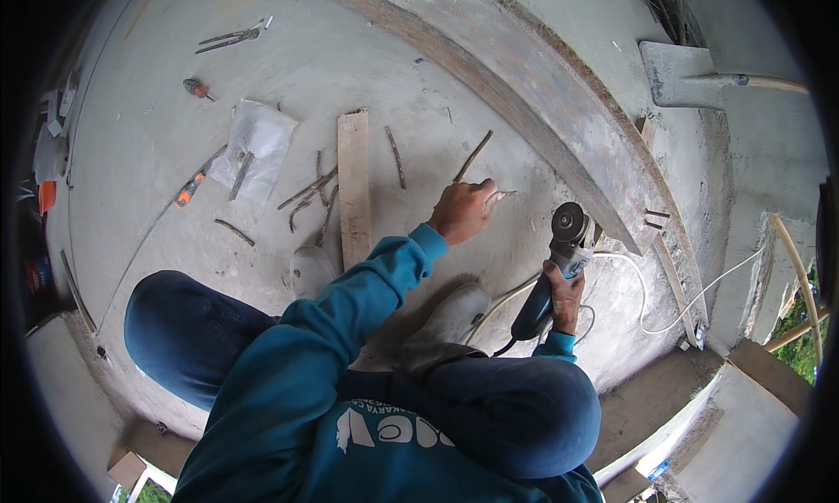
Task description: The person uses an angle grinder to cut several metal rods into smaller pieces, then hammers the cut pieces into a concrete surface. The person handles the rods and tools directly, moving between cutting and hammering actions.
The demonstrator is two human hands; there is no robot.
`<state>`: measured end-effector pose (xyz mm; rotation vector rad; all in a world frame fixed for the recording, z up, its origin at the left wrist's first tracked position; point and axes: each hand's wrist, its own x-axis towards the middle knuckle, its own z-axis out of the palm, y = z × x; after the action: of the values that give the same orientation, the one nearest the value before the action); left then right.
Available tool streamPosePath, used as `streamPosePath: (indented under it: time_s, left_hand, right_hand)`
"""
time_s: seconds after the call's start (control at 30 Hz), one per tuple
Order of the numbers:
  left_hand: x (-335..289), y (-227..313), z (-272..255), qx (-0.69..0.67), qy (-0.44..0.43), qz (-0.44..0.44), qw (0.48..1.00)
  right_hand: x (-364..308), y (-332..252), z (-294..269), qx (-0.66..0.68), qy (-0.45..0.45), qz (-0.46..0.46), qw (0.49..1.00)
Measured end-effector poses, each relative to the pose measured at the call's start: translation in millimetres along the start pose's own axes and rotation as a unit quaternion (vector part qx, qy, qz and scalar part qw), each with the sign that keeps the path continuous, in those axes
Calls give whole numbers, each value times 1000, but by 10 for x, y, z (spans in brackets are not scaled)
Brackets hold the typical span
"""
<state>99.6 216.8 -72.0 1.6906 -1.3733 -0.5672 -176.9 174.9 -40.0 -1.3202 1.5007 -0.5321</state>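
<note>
Over the grey concrete floor [411, 75], in the head view, my left hand [463, 211] is curled tight with a thin brown stick-like piece [508, 193] poking from its fingertips. A longer slim brown rod [474, 156] reaches up to my knuckles; I cannot tell whether I hold that one too. My right hand [568, 295] grasps the dark-blue and silver angle grinder [572, 258], its round disc facing up, just beside the end of a long grey-brown beam [542, 92]. I judge the step in hand to be positioning small pieces while the grinder waits; working one would call for a steady hold and fingers well away from the disc.

Left of my reach lie a flat bare wooden board [353, 184], some bent rusty rods [309, 188], a clear plastic bag [265, 136] and a tool with an orange-and-black handle [189, 190]. My grey boot [456, 315] and a looping white cable [645, 304] crowd the grinder and could snag it.
</note>
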Motion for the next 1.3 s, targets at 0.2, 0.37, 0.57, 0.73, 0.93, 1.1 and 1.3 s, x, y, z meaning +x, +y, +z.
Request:
streamPosePath:
  time_s: [0.2,0.37,0.57,0.73,0.93,1.1,1.3]
  left_hand:
    - [-35,-10,424,46,15,2,999]
    - [-319,-154,976,126,-59,-15,990]
    - [-337,-178,971,155,-137,-53,977]
    - [240,-70,694,111,-90,-105,984]
    - [589,-158,-339,130,-144,-210,958]
    - [-322,-648,546,237,-56,-94,965]
    - [-141,-188,355,219,-57,-110,968]
  right_hand:
    - [-48,50,-105,43,12,33,998]
    - [-273,24,-243,31,55,58,996]
    - [-538,-35,-266,63,98,112,987]
    - [-587,2,-288,92,126,68,985]
    - [-593,69,-277,109,99,80,986]
    - [-588,217,-183,139,101,68,983]
    - [-752,10,-243,147,124,94,977]
